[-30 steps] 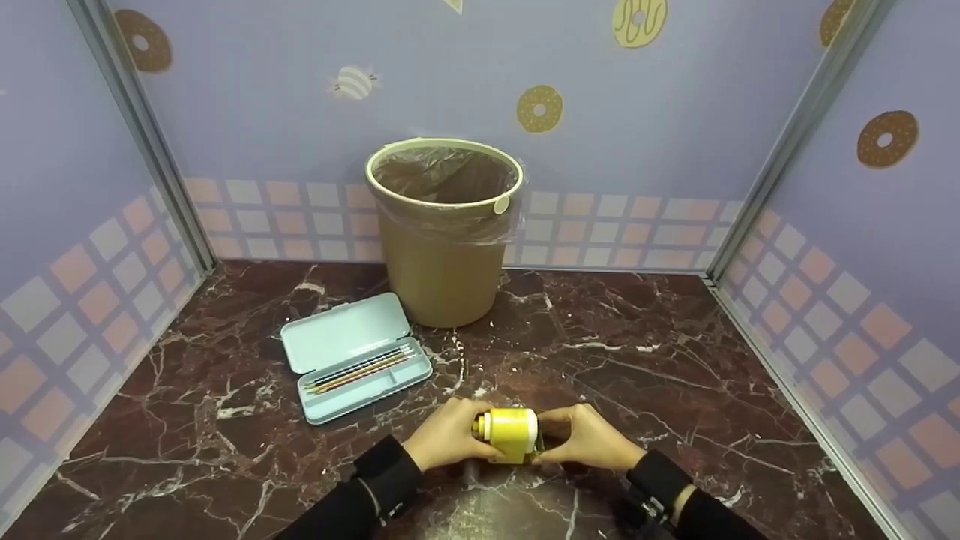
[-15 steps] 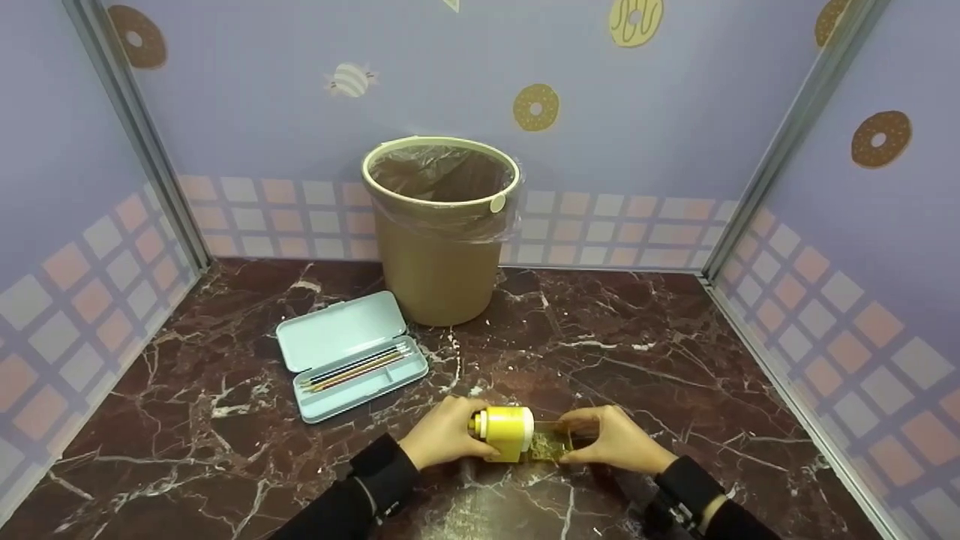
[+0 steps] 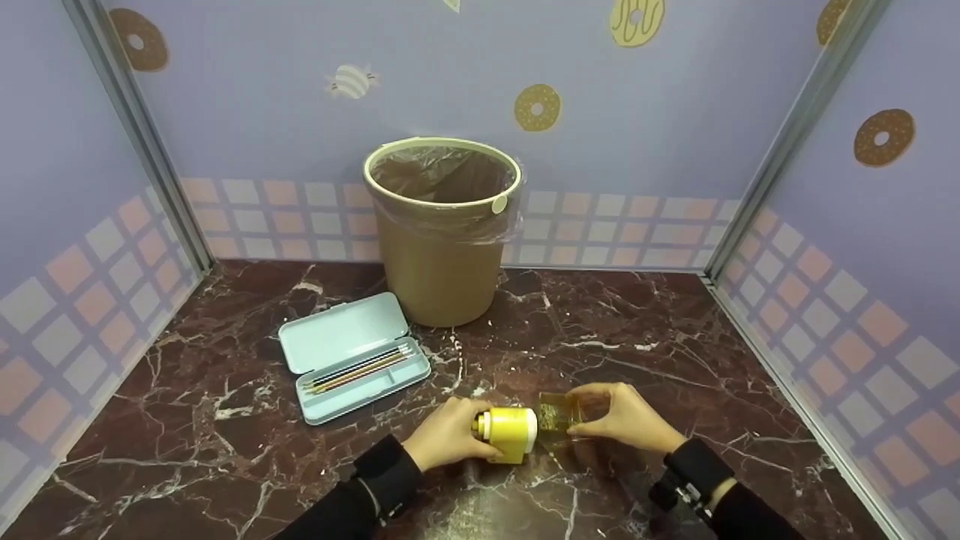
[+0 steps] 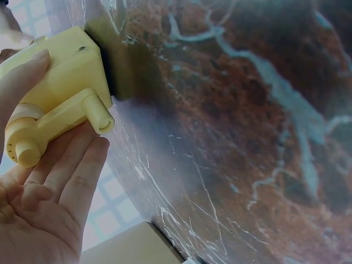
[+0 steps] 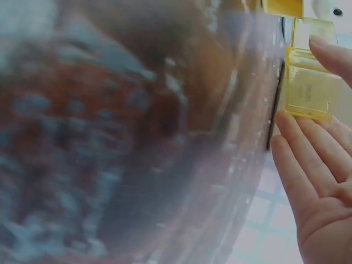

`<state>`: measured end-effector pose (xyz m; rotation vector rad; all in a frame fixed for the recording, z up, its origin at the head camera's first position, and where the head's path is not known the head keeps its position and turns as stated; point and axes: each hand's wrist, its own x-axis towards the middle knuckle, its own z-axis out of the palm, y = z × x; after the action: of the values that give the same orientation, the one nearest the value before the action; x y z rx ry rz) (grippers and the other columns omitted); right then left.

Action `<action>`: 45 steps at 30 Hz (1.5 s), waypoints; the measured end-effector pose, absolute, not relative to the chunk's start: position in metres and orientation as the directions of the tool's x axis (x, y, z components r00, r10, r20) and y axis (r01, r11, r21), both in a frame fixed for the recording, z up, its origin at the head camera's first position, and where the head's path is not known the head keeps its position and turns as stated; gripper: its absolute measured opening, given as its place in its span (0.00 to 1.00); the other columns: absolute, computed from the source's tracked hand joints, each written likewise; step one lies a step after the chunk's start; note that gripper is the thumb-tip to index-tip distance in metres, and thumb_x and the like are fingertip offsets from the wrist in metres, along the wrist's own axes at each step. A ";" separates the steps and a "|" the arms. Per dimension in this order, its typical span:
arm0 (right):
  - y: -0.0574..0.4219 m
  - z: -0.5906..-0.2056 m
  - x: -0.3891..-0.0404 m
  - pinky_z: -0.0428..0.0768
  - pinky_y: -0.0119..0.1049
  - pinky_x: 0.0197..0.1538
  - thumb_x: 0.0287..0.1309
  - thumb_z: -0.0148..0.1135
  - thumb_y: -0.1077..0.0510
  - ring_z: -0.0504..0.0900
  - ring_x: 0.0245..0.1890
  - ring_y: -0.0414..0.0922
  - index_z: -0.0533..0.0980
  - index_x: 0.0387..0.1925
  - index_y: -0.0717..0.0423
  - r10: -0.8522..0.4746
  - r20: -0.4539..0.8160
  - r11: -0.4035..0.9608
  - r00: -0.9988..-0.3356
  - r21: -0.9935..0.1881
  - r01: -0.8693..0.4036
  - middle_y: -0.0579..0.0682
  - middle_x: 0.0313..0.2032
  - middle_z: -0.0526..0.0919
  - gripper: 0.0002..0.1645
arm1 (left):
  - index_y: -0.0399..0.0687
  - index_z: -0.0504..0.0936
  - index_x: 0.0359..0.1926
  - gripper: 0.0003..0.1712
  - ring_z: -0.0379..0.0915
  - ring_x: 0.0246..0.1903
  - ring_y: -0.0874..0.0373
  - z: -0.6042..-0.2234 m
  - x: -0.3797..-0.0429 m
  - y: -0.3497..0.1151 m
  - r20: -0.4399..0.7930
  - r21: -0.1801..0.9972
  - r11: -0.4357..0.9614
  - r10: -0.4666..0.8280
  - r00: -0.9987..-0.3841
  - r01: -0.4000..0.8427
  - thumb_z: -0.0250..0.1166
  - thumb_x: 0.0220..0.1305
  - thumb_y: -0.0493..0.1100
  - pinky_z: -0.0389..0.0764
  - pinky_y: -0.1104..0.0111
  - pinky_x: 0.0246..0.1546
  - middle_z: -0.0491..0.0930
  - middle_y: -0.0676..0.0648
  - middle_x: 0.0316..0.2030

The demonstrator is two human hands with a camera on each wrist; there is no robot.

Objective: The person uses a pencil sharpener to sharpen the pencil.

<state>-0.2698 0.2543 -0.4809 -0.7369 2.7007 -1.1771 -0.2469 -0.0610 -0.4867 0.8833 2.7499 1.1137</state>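
A yellow crank pencil sharpener (image 3: 511,431) is near the front of the table in the head view. My left hand (image 3: 450,435) grips it, thumb on the near side; its crank handle (image 4: 66,118) shows in the left wrist view. Just right of the sharpener, apart from it, my right hand (image 3: 619,420) pinches a see-through yellow shavings drawer (image 3: 559,412). In the right wrist view the drawer (image 5: 311,91) sits between thumb and fingertips. Something fine and mottled shows through it in the head view; whether this is shavings I cannot tell.
An open light-blue pencil case (image 3: 364,386) with several pencils (image 3: 360,371) lies at the left. Behind it stands a tan trash can (image 3: 442,262) lined with a clear bag. Patterned walls enclose the dark marble table (image 3: 637,345) at the back and both sides.
My right hand has drawn the clear drawer out of the sharpener, moving right and then slightly away from me. The left hand with the sharpener has stayed nearly in place.
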 end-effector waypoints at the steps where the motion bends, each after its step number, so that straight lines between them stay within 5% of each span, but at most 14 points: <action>1: 0.253 -0.477 -0.273 0.86 0.52 0.56 0.48 0.80 0.49 0.88 0.50 0.55 0.81 0.56 0.60 -0.469 0.103 0.582 -0.877 -0.711 -0.395 0.58 0.51 0.89 0.34 | 0.40 0.86 0.43 0.26 0.78 0.29 0.66 -0.487 -0.247 -0.061 0.163 0.653 0.579 0.523 -0.837 0.489 0.83 0.43 0.46 0.81 0.73 0.35 0.89 0.45 0.35; 15: 0.217 -0.379 -0.340 0.86 0.31 0.51 0.52 0.78 0.51 0.89 0.47 0.46 0.78 0.60 0.57 -0.418 0.121 0.573 -0.901 -0.734 -0.364 0.55 0.51 0.89 0.34 | 0.40 0.86 0.41 0.26 0.76 0.27 0.68 -0.487 -0.248 -0.060 0.176 0.655 0.572 0.520 -0.836 0.494 0.84 0.41 0.46 0.79 0.75 0.32 0.89 0.45 0.34; 34: 0.130 -0.248 -0.412 0.85 0.42 0.59 0.53 0.78 0.53 0.88 0.53 0.51 0.80 0.57 0.61 -0.199 0.344 0.592 -0.918 -0.704 -0.392 0.60 0.52 0.88 0.31 | 0.43 0.87 0.43 0.27 0.80 0.28 0.66 -0.486 -0.247 -0.060 0.145 0.655 0.589 0.516 -0.844 0.473 0.84 0.42 0.48 0.82 0.73 0.35 0.90 0.47 0.34; 39: 0.103 -0.247 -0.429 0.83 0.43 0.60 0.52 0.78 0.51 0.87 0.54 0.54 0.80 0.55 0.64 -0.136 0.455 0.692 -0.880 -0.592 -0.413 0.61 0.52 0.87 0.32 | 0.44 0.86 0.40 0.24 0.76 0.27 0.68 -0.485 -0.249 -0.062 0.171 0.635 0.589 0.523 -0.835 0.499 0.84 0.41 0.48 0.80 0.75 0.32 0.89 0.49 0.32; 45: 0.075 -0.253 -0.440 0.83 0.52 0.58 0.56 0.75 0.51 0.85 0.53 0.58 0.79 0.54 0.61 -0.183 0.518 0.868 -0.835 -0.314 -0.385 0.58 0.52 0.85 0.28 | 0.44 0.85 0.37 0.23 0.70 0.24 0.72 -0.486 -0.249 -0.062 0.194 0.643 0.562 0.538 -0.820 0.521 0.84 0.42 0.47 0.76 0.78 0.29 0.88 0.49 0.30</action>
<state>-0.4398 0.0746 -0.2528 -0.5687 3.5033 -0.7767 -0.2495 -0.0623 -0.4863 0.9337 2.7552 1.1206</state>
